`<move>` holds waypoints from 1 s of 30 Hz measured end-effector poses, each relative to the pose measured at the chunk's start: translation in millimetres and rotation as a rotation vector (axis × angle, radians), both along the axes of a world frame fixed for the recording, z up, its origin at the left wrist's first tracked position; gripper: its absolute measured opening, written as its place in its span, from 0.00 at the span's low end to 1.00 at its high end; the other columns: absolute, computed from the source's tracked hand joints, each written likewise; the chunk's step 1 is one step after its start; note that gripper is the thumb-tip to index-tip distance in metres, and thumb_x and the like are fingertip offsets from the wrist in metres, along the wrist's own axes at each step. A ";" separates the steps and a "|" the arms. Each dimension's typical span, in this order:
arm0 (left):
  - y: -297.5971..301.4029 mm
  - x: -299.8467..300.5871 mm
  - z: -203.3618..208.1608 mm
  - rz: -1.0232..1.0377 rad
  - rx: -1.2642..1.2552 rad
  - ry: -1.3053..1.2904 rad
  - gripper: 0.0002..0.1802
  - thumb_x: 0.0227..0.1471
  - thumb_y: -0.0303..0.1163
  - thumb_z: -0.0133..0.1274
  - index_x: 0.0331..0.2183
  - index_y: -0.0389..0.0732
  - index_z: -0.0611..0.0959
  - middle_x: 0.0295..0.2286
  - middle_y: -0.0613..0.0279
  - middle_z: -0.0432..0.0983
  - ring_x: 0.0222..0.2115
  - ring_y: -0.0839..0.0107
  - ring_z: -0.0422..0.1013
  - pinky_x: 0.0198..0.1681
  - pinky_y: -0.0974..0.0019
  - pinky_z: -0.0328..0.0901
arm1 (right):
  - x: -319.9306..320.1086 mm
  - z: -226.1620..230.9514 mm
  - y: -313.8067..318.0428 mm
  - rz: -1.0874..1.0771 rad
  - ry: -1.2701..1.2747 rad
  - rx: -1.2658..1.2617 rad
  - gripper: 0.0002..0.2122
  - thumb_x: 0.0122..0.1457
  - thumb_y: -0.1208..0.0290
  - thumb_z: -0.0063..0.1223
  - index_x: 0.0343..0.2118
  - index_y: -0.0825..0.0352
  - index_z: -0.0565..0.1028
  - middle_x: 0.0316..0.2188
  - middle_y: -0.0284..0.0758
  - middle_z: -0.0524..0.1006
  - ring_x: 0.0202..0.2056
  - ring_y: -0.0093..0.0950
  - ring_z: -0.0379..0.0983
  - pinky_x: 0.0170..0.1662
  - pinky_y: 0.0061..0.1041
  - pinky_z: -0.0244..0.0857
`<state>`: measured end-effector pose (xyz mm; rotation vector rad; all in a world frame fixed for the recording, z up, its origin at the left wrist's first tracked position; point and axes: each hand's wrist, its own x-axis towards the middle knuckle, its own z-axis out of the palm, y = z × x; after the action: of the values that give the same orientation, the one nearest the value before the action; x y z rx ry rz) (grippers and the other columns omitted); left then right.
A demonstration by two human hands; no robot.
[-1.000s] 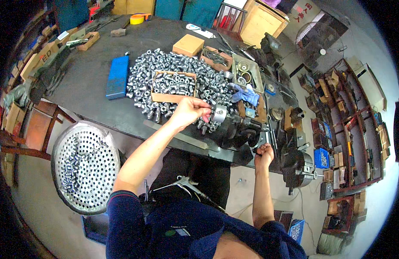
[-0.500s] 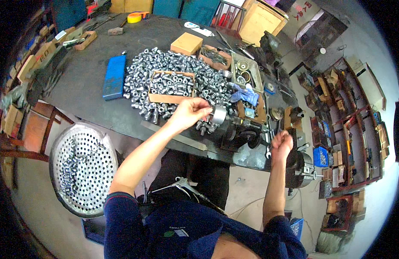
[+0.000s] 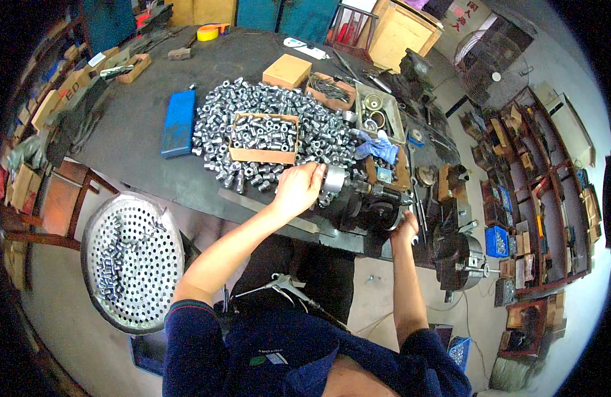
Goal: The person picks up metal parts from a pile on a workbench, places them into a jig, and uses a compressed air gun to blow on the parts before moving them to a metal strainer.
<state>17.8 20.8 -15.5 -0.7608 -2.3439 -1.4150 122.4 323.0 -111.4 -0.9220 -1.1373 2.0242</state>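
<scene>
At the near edge of the bench, my left hand [image 3: 297,190] is closed at the front of a silver round chuck [image 3: 334,178]; whatever its fingers hold is hidden. The chuck belongs to a small dark bench machine [image 3: 371,208] with a round wheel. On the right end of this machine, my right hand [image 3: 404,229] has its fingers curled beside the wheel, and its grip is partly hidden. Behind my left hand spreads a large heap of shiny metal fittings [image 3: 213,142], with an open cardboard box [image 3: 262,156] of the same fittings standing in it.
A perforated metal pan [image 3: 157,291] with some fittings stands at the left. A blue box [image 3: 178,124] flanks the heap. Blue gloves [image 3: 379,147], a grey tray [image 3: 397,122] and wrenches lie behind the machine. An air gun [image 3: 279,283] lies across my lap; a vise [image 3: 461,258] stands right.
My right hand has come in from the right and down to the machine's right end. My left hand has turned and come closer against the chuck. The view has shifted slightly.
</scene>
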 end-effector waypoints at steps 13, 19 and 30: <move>5.9 -1.3 8.1 -0.086 0.004 -0.085 0.18 0.49 0.39 0.41 0.17 0.34 0.70 0.12 0.46 0.64 0.17 0.49 0.64 0.20 0.54 0.56 | -34.1 -31.0 63.4 0.020 0.011 0.550 0.06 0.44 0.72 0.44 0.15 0.66 0.67 0.13 0.27 0.64 0.12 0.20 0.55 0.16 0.17 0.50; -3.6 -7.9 6.7 -0.123 -0.019 -0.148 0.20 0.49 0.40 0.41 0.17 0.33 0.70 0.10 0.49 0.63 0.14 0.56 0.64 0.19 0.59 0.57 | -36.2 87.4 13.2 0.074 0.367 0.372 0.06 0.49 0.73 0.40 0.18 0.65 0.65 0.12 0.26 0.59 0.14 0.15 0.51 0.16 0.14 0.45; -16.5 -9.5 18.4 -0.230 0.070 -0.438 0.16 0.47 0.38 0.45 0.19 0.34 0.73 0.11 0.55 0.66 0.13 0.66 0.67 0.20 0.63 0.59 | 6.8 -12.6 21.1 0.103 0.158 0.138 0.06 0.47 0.69 0.43 0.18 0.64 0.66 0.13 0.26 0.61 0.14 0.18 0.55 0.14 0.16 0.47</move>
<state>8.3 4.3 2.9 -0.7866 -2.5671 -1.9184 129.2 344.1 -124.0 -0.6353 -1.2402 2.0316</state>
